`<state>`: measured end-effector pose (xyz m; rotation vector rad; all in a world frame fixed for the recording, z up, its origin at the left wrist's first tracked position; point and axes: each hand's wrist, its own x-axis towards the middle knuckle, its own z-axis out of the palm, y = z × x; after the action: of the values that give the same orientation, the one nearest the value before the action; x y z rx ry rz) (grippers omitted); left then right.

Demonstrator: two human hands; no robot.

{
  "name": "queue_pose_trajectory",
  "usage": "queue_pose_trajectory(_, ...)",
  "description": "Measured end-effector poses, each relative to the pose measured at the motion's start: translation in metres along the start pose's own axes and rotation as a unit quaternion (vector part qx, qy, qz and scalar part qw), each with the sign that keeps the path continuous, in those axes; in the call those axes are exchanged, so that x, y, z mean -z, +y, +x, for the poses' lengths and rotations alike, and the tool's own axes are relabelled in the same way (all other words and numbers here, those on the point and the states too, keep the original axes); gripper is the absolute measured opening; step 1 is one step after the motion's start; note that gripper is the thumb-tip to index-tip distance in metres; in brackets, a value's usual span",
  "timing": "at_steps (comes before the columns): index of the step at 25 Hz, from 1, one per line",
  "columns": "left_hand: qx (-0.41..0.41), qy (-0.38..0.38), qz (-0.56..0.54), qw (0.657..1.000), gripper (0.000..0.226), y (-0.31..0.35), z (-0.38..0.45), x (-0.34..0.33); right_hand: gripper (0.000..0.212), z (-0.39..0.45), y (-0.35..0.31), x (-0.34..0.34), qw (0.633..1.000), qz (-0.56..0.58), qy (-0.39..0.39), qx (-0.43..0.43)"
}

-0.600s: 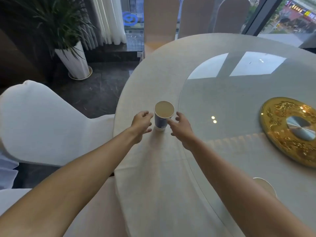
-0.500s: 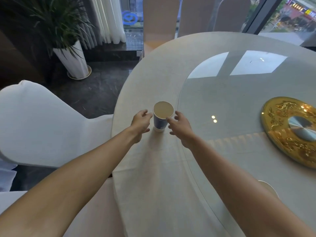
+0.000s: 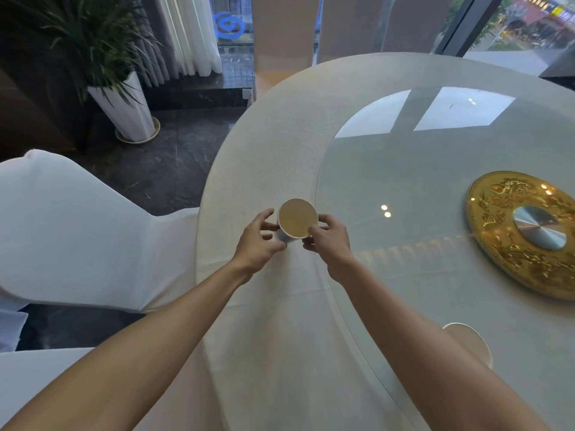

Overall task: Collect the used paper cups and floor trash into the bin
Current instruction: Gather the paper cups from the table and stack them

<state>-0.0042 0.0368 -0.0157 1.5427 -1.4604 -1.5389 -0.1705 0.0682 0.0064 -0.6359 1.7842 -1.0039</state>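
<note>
Dark marble floor (image 3: 161, 169), white-draped chair (image 3: 77, 231), daylit window (image 3: 513, 23), potted plant (image 3: 102, 51).

Paper cup (image 3: 297, 219) on table (image 3: 280, 321), between both hands.

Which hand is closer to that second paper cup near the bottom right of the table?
Right. The right hand is at the first cup, its forearm passing the second cup; the left hand is farther left.

text: none legible | window (image 3: 230, 26): blue swirl sign | street signs blurred
</note>
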Motion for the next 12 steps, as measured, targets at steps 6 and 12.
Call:
queue_pose_trajectory(6, -0.088, -0.013, 0.090, 0.992, 0.076, -0.005, -0.035, -0.013, 0.028, -0.053, 0.011, 0.034, 0.999, -0.045, -0.002, 0.014)
queue_pose_trajectory(12, -0.110, -0.100, 0.061, 0.987, 0.084, -0.018, -0.098, -0.033, 0.028, -0.121, 0.034, 0.068, 0.998, -0.052, -0.024, 0.001)
